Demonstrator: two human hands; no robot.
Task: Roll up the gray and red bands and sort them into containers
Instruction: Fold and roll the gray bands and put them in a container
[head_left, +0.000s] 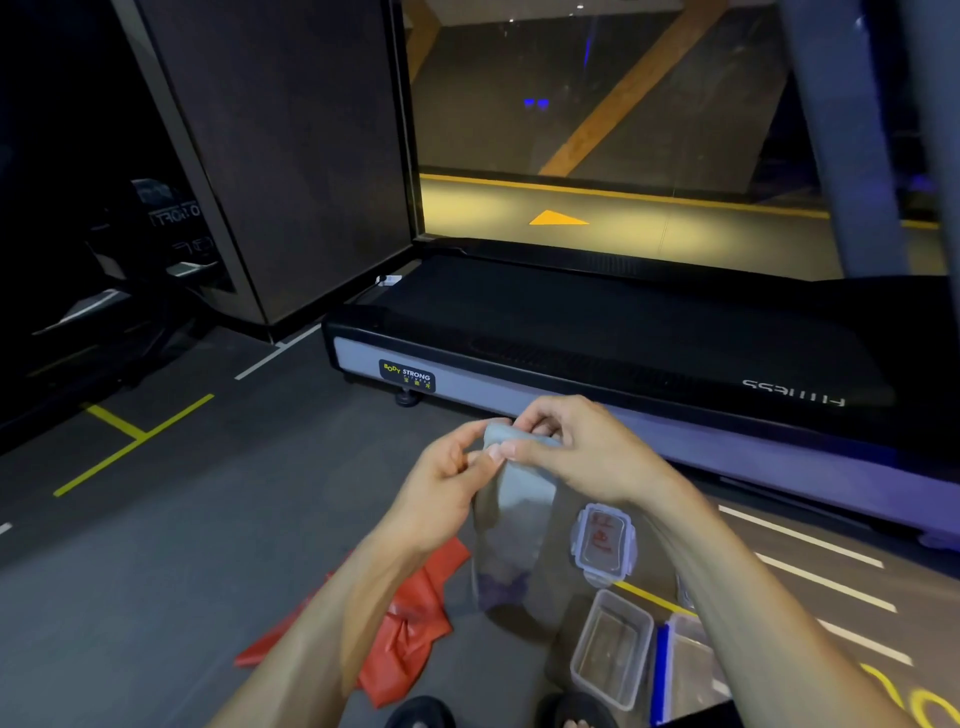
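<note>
A gray band (511, 514) hangs down from both hands in the middle of the view, its top end rolled between my fingers. My left hand (449, 473) pinches the rolled top from the left. My right hand (576, 449) grips it from the right, fingers curled over the roll. A red band (410, 634) lies crumpled on the floor below my left forearm. A clear open container (613, 649) stands on the floor at the lower right, with a clear clip-lock lid (604, 540) lying just beyond it.
A treadmill (597, 332) lies across the floor just beyond my hands. A second container with a blue edge (675, 670) sits right of the clear one. My feet (421, 714) show at the bottom edge. Yellow and white lines mark the gray floor.
</note>
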